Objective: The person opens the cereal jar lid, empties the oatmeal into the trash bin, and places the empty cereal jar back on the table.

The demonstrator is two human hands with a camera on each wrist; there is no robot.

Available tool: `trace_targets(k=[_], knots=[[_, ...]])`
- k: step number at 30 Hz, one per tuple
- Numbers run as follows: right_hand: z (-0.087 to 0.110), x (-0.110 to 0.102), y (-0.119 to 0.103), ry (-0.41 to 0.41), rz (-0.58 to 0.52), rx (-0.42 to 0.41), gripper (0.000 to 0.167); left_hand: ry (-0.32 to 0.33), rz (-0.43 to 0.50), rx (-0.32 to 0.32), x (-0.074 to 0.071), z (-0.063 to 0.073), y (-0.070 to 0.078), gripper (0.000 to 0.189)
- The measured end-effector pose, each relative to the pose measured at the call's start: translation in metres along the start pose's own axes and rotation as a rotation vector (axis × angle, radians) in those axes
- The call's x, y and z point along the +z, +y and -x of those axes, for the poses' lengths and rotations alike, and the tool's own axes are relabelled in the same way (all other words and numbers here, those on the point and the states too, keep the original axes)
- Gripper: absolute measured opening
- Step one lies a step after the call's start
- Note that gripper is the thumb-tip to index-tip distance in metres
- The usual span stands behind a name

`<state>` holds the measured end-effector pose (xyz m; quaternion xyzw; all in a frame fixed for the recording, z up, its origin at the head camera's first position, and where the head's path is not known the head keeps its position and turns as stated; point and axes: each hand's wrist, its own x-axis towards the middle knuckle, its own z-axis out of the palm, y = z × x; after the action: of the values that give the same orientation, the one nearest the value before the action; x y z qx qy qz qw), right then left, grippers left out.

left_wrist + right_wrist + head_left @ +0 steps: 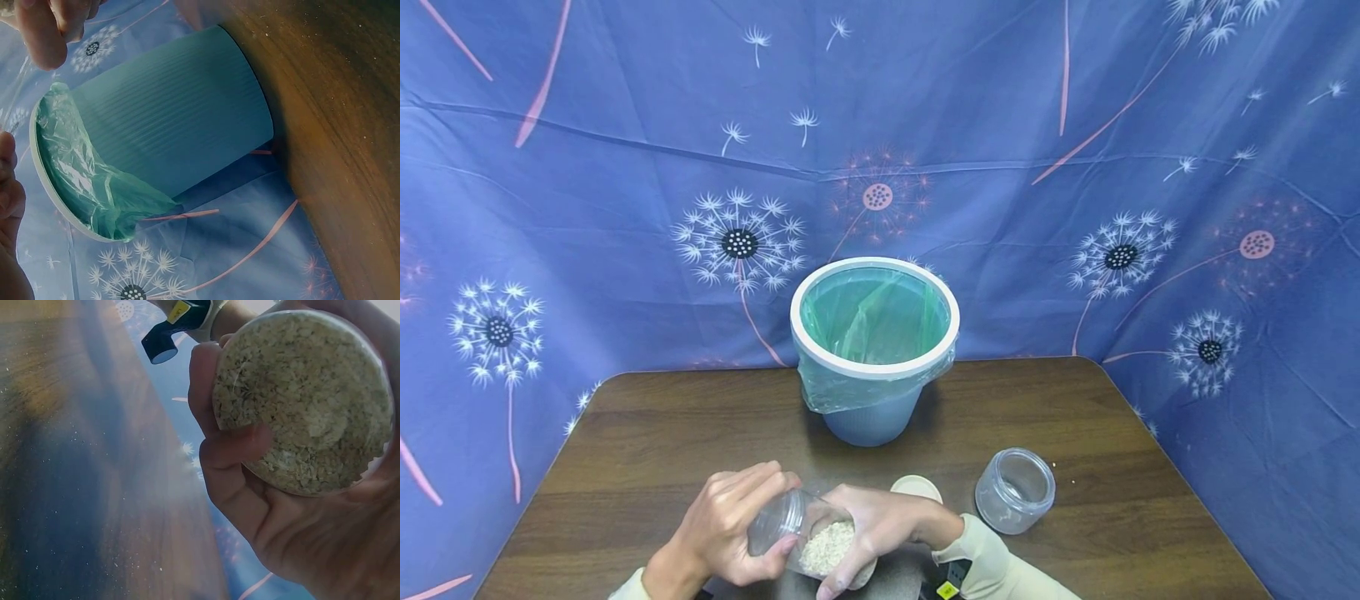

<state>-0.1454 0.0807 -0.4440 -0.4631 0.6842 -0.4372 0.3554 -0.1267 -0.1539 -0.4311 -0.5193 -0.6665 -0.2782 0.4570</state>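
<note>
In the head view a clear jar point(827, 547) of pale, oat-like flakes is tilted onto its side low at the front of the table. My right hand point(887, 525) grips it, fingers curled round its side; its round base, covered by flakes point(306, 406), faces the right wrist view. On the left, my left hand point(730, 521) holds clear, ridged jar plastic point(775, 521) between thumb and fingers, against the flake jar's left end. I cannot tell whether this is a second jar. Fingers of the left hand point(40, 31) show at the left wrist view's corner.
A blue bin point(872, 417) with a white rim and green liner bag stands at the table's back edge. An open clear jar point(1015, 492) stands at right, crumbs beside it. A pale round lid point(917, 486) lies behind the right hand. Patterned blue cloth point(1000, 208) hangs behind.
</note>
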Motion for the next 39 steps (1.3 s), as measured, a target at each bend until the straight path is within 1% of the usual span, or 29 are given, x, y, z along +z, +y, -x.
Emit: trace_targets(k=[1, 3, 4, 8, 10, 14, 20, 23, 27, 30, 33, 36, 39], knots=[[0.000, 0.000, 0.000, 0.004, 0.008, 0.001, 0.040, 0.001, 0.001, 0.000, 0.000, 0.000, 0.000, 0.044], [0.000, 0.000, -0.001, 0.019, 0.066, -0.008, 0.041, 0.000, 0.002, -0.007, 0.000, 0.000, 0.000, 0.042], [0.000, 0.001, -0.001, 0.036, 0.100, -0.011, 0.042, -0.001, 0.002, -0.013, 0.000, 0.001, 0.000, 0.042], [0.001, 0.002, -0.001, 0.104, 0.180, -0.011, 0.043, 0.001, -0.001, -0.048, 0.001, 0.002, 0.001, 0.040], [0.000, 0.003, -0.002, 0.124, 0.174, -0.002, 0.042, 0.002, -0.004, -0.059, 0.001, 0.003, 0.001, 0.040], [0.000, 0.004, -0.002, 0.123, 0.181, -0.002, 0.041, -0.003, -0.011, -0.061, 0.001, 0.005, 0.001, 0.041], [-0.001, 0.003, -0.001, 0.127, 0.183, -0.008, 0.044, -0.004, -0.017, -0.065, 0.001, 0.007, 0.000, 0.040], [-0.001, 0.004, 0.000, 0.175, 0.241, -0.031, 0.044, -0.008, -0.031, -0.102, 0.002, 0.011, 0.001, 0.041], [-0.002, 0.005, 0.001, 0.268, 0.312, -0.033, 0.043, -0.020, -0.063, -0.194, 0.003, 0.017, 0.002, 0.041], [-0.003, 0.006, 0.001, 0.300, 0.302, -0.002, 0.043, -0.035, -0.086, -0.245, 0.003, 0.020, 0.003, 0.041], [-0.002, 0.005, 0.001, 0.312, 0.292, 0.015, 0.042, -0.059, -0.101, -0.269, 0.003, 0.021, 0.003, 0.040], [-0.002, 0.005, 0.001, 0.325, 0.242, 0.033, 0.043, -0.097, -0.103, -0.300, 0.002, 0.021, 0.003, 0.039], [-0.001, 0.004, 0.001, 0.340, 0.162, 0.051, 0.043, -0.133, -0.094, -0.332, 0.000, 0.021, 0.004, 0.038]])
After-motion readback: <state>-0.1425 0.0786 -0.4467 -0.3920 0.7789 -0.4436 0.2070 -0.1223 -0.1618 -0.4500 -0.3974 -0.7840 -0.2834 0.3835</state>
